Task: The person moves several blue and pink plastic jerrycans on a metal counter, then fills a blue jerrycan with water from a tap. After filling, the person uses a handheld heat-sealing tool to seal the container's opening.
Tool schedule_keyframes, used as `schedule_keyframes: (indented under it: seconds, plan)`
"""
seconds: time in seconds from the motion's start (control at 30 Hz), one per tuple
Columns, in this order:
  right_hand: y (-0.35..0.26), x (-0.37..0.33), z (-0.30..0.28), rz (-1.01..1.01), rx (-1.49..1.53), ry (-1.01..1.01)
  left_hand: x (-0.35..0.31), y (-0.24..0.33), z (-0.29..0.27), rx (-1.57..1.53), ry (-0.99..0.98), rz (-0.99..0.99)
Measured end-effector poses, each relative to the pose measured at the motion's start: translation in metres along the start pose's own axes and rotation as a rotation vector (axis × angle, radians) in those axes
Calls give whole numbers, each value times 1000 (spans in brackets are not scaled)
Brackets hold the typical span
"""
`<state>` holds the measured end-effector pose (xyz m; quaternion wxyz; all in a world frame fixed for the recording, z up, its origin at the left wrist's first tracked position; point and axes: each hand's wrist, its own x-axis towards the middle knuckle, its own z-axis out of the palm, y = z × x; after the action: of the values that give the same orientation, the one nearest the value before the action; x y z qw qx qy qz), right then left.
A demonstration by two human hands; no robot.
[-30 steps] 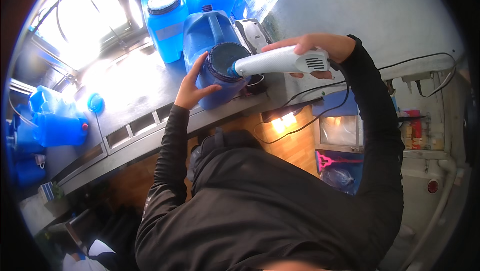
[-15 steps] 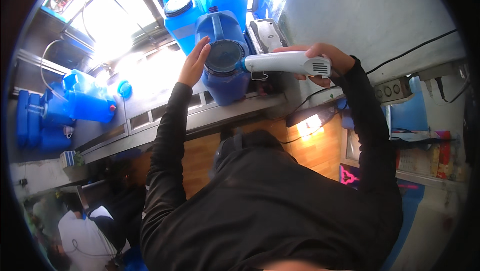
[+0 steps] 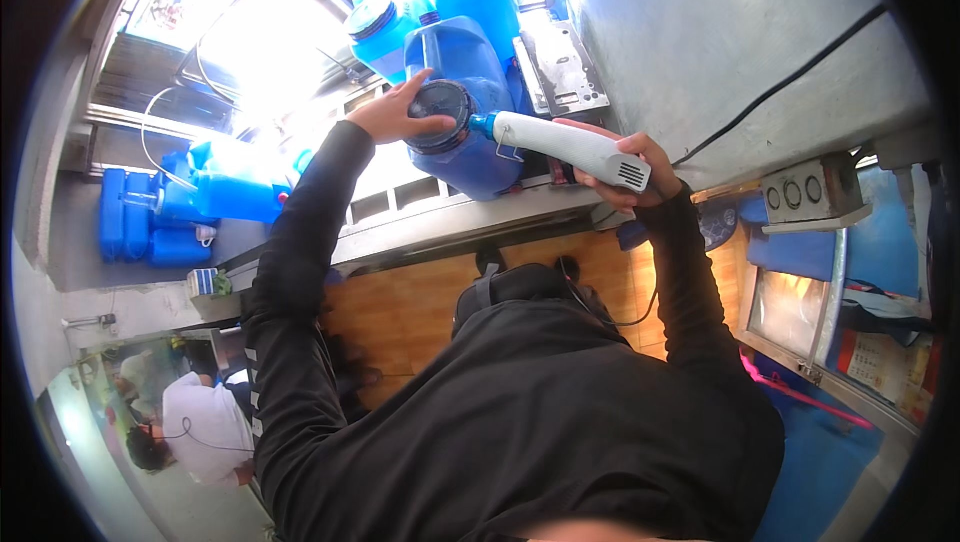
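Observation:
A blue plastic water jug [image 3: 475, 164] with a built-in handle stands at the front edge of the metal counter. Its wide round cap [image 3: 437, 102] looks dark, with a shiny rim that may be film. My left hand [image 3: 388, 116] rests at the cap's left side, fingers spread, index toward the jug's handle and thumb across the cap. In my right hand [image 3: 645, 167] is a white heat gun [image 3: 565, 145] with a slotted back end and a small wire stand. Its blue nozzle points left, close against the right side of the cap's rim.
More blue jugs [image 3: 478, 0] stand behind in bright light. A scuffed metal plate [image 3: 563, 67] lies right of them, by the grey wall. Other blue jugs [image 3: 235, 180] are at the left. A socket box [image 3: 808, 192] sits at right; a person in white [image 3: 208, 429] is at lower left.
My left hand has turned and spread across the cap, thumb now over it. The heat gun tilts down more toward its back end, nozzle still by the rim. The whole view has shifted.

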<state>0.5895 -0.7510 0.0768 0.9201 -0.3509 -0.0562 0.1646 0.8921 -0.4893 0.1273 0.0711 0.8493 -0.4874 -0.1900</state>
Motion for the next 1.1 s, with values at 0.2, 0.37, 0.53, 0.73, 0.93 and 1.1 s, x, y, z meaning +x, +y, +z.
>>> schedule_keyframes:
  seconds: [0.2, 0.37, 0.53, 0.73, 0.93, 1.1]
  plan:
    - [17, -5, -27, -56, 81, -12, 19, 17, -24, 258, -378, -241]
    - [20, 1, -41, -89, 140, -65, 17, 34, -27, 207, -372, -144]
    - [17, 5, -47, -58, 143, -43, 22, 36, -27, 189, -380, -97]
    - [17, 8, -49, -28, 133, -81, 23, 31, -27, 150, -358, -60]
    - [19, 10, -53, -42, 161, -64, 23, 33, -32, 70, -399, -47]
    - [17, 10, -54, -63, 206, -77, 26, 32, -33, 12, -416, -12]
